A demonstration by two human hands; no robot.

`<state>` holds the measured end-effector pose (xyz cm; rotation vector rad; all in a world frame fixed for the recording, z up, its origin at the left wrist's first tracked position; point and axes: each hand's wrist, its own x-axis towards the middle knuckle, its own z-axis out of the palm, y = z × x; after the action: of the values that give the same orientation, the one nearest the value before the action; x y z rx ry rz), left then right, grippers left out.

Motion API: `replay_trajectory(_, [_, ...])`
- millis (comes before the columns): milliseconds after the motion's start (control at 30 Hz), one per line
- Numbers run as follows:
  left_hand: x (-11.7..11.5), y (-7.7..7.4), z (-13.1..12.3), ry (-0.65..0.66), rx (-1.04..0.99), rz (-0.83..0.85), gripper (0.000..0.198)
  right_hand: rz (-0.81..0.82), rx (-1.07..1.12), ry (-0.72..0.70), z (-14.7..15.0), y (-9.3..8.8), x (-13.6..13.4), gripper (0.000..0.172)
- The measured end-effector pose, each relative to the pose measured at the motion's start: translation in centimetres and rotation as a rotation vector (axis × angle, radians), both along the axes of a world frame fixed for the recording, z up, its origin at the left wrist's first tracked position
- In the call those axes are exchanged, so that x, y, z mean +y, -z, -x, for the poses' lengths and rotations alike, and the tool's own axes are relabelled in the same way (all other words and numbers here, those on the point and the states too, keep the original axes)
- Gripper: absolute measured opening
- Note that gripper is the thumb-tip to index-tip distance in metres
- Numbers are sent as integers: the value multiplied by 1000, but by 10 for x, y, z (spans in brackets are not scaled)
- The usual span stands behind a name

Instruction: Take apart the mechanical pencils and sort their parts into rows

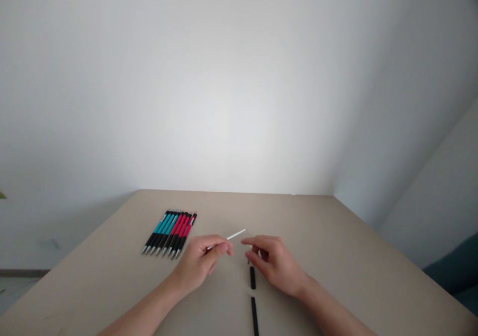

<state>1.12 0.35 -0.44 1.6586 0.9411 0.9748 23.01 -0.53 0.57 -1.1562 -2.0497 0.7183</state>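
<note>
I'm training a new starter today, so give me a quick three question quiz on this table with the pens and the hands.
1. True or false: the left hand holds a thin white rod in its fingers.
2. The row of pens lies on which side of the table? A left, B right, C centre.
3. What colour are the two short pieces beside the right hand?

Key: 1 true. 2 A. 3 black.

Head-worn camera looks forward and down, close over the table [336, 256].
</note>
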Motion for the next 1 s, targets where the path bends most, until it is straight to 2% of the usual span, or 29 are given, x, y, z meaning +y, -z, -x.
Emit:
replay_trajectory(133, [-5,-2,0,184,23,-15,36,325,420,28,16,4,-1,37])
replay_trajectory(200, [-6,-3,0,238,32,-20,35,430,565,32,21,3,-2,40])
replay_trajectory(300, [-7,-2,-1,260,46,-16,34,462,678,35,22,1,-1,40])
replay_trajectory(467, [-6,0,0,230,46,-26,31,523,845,4,15,-1,-1,27])
replay_trajectory(567, [-5,0,0,232,32,-60,32,633,860,-130,12,-3,-4,22])
replay_trajectory(667, [-7,-5,0,234,82,-179,30,753,800,-231,13,-6,-7,24])
replay_trajectory(833, [-13,-15,-1,239,157,-329,31,826,622,-237,15,-9,-4,29])
replay_trajectory(933, [-12,-15,0,143,168,-364,30,837,576,-268,9,-11,-1,42])
replay_trajectory(1000, [-10,-12,0,69,182,-355,29,826,554,-258,2,-13,1,37])
